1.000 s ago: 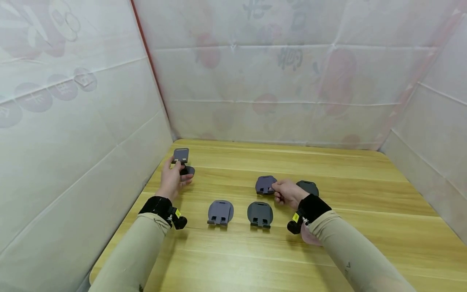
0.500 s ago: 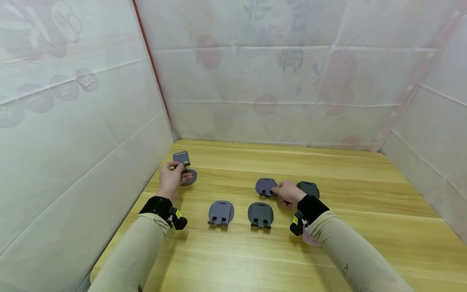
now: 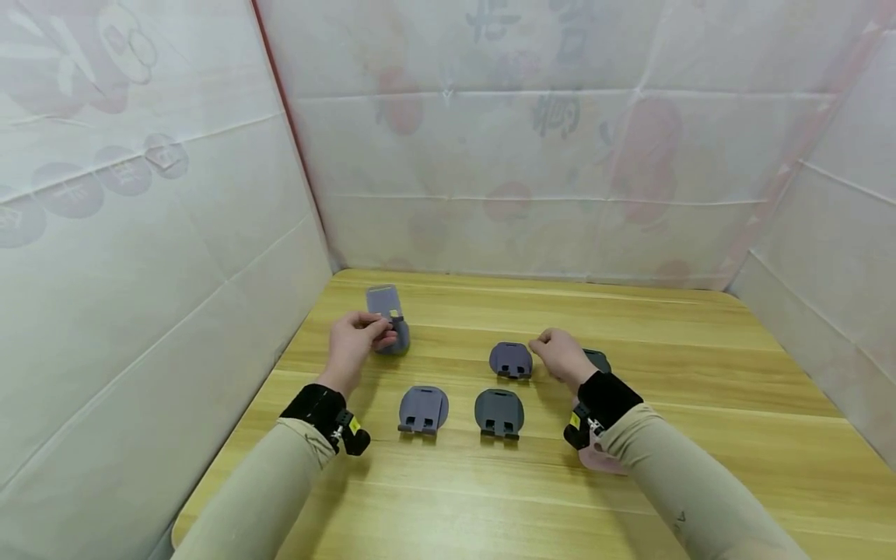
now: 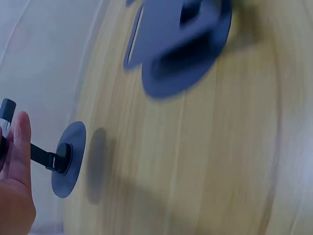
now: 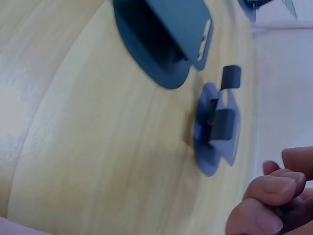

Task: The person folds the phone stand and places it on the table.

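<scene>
A grey-purple folding phone stand [image 3: 383, 299], its round base [image 4: 69, 159] apart from its shadow in the left wrist view, hangs above the left part of the table. My left hand [image 3: 352, 350] pinches it at its lower lip, with the plate standing up from the base. Just right of a dark purple phone stand [image 3: 511, 356] is my right hand [image 3: 562, 356], its fingers loosely curled around nothing. That purple stand lies folded on the wood, its two hooks toward me.
Nearer me lie two folded stands, one greyish purple [image 3: 423, 406] and one dark grey [image 3: 499, 408]. Another dark stand [image 3: 598, 359] is partly behind my right hand. A pink object [image 3: 602, 460] shows under my right wrist. White sheeting [image 3: 448, 155] encloses the table.
My left hand has carried its stand to the right and turned it. My right hand has let go of the purple stand and drawn slightly away from it.
</scene>
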A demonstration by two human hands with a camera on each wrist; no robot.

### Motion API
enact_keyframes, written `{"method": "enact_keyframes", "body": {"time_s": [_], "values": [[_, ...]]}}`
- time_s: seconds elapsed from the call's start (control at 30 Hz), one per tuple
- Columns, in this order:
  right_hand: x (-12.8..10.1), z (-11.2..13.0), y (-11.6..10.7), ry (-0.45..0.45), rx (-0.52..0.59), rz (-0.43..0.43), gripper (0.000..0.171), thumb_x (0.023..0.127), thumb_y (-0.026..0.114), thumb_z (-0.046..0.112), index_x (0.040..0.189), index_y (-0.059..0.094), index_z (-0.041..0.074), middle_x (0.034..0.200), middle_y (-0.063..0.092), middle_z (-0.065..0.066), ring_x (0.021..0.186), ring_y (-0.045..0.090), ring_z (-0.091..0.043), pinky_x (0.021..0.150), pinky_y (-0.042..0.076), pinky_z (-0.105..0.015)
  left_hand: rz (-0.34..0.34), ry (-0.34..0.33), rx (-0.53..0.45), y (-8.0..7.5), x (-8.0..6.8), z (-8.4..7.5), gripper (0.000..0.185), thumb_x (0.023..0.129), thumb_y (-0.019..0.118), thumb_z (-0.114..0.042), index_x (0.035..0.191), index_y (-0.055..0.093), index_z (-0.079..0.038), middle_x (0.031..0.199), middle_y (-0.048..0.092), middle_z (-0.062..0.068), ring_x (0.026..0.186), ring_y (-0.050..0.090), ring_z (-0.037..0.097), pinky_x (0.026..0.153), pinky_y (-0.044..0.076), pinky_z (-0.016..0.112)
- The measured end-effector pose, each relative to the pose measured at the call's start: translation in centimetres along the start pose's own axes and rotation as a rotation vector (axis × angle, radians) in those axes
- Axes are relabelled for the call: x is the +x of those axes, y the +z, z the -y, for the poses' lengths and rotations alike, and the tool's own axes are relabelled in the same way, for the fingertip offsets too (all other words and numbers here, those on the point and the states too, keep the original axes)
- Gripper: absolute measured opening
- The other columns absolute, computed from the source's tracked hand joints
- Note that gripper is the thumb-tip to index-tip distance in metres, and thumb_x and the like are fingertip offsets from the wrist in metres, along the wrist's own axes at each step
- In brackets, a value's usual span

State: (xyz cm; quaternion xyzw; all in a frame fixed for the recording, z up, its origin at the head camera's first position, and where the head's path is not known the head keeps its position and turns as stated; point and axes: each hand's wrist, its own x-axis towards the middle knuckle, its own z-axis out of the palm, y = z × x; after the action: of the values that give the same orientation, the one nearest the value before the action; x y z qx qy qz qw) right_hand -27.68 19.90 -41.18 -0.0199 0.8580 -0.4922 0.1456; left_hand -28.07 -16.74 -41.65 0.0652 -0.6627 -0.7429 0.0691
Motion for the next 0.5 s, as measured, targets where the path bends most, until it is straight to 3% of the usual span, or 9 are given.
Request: {"method": "enact_keyframes", "body": {"time_s": [0.03, 0.17, 0.3, 0.5], "values": [[-0.1, 0.3, 0.0, -0.008, 0.011, -0.007, 0.034, 0.112, 0.041, 0.022, 0.137, 0.047, -0.001, 0.075, 0.049, -0.003, 0.056, 0.024, -0.016, 0.058, 0.028, -0.037, 0.021, 0.000, 0.009, 0.4, -0.2, -0.1, 0.022, 0.099, 0.067, -0.001, 0.117, 0.061, 0.009, 0.107, 0.066, 0.019, 0.086, 0.074, 0.019, 0.086, 0.061, 0.039], [-0.5, 1.6, 0.1, -0.058, 0.038, -0.014, 0.035, 0.112, 0.042, 0.025, 0.140, 0.047, 0.003, 0.088, 0.053, -0.006, 0.060, 0.025, -0.017, 0.060, 0.030, -0.037, 0.096, 0.010, 0.017, 2.4, -1.3, -0.4, 0.018, 0.096, 0.070, 0.001, 0.111, 0.065, 0.009, 0.105, 0.067, 0.020, 0.085, 0.075, 0.022, 0.086, 0.061, 0.041], [-0.8, 2.9, 0.3, -0.114, 0.074, -0.002, 0.036, 0.112, 0.045, 0.029, 0.140, 0.048, 0.007, 0.077, 0.037, -0.004, 0.062, 0.027, -0.020, 0.063, 0.031, -0.042, 0.168, 0.035, 0.015, 4.2, -2.3, -0.7, 0.016, 0.094, 0.072, 0.001, 0.106, 0.068, 0.010, 0.100, 0.069, 0.021, 0.083, 0.075, 0.023, 0.084, 0.062, 0.039], [-1.1, 4.5, 0.6, -0.201, 0.099, 0.026, 0.042, 0.109, 0.050, 0.038, 0.144, 0.052, 0.014, 0.075, 0.038, -0.004, 0.062, 0.030, -0.021, 0.064, 0.033, -0.043, 0.266, 0.058, 0.003, 6.5, -3.7, -0.9, 0.011, 0.093, 0.072, 0.002, 0.102, 0.072, 0.009, 0.099, 0.071, 0.023, 0.085, 0.076, 0.026, 0.084, 0.062, 0.040]]}}
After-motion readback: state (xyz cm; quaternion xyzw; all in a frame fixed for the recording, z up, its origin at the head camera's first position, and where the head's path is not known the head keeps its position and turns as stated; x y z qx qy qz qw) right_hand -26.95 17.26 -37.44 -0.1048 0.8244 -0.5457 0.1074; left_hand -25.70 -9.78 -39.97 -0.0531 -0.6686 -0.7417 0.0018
